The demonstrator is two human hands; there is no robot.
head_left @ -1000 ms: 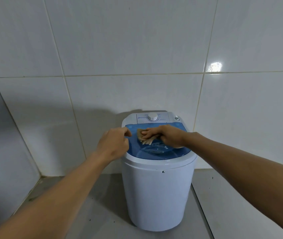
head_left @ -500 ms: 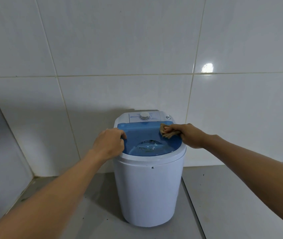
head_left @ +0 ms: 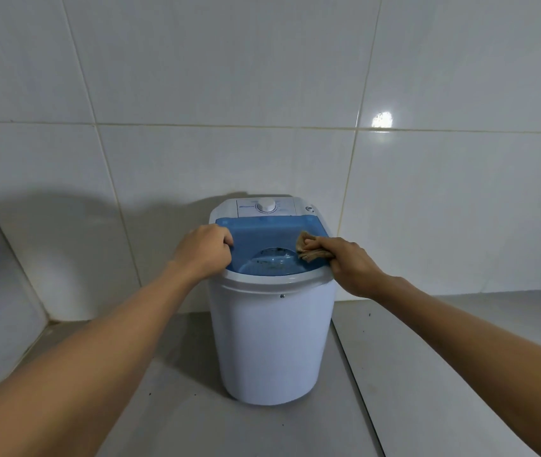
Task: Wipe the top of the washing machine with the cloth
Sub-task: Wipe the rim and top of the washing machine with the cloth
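Note:
A small white washing machine [head_left: 272, 341] stands on the floor against the tiled wall, with a translucent blue lid [head_left: 262, 234] on top and a white dial [head_left: 266, 205] at the back. My left hand [head_left: 205, 250] grips the lid's left edge. My right hand [head_left: 350, 263] holds a crumpled tan cloth [head_left: 307, 249] pressed on the right side of the blue lid, close to the rim.
White wall tiles [head_left: 229, 94] rise behind the machine and a second wall meets them at the left corner. The grey tiled floor [head_left: 180, 390] spreads around the machine, with a grout seam running down the right.
My right hand has drawn the cloth from the middle of the lid across to its right side and then toward the near right rim. My left hand stays on the left edge.

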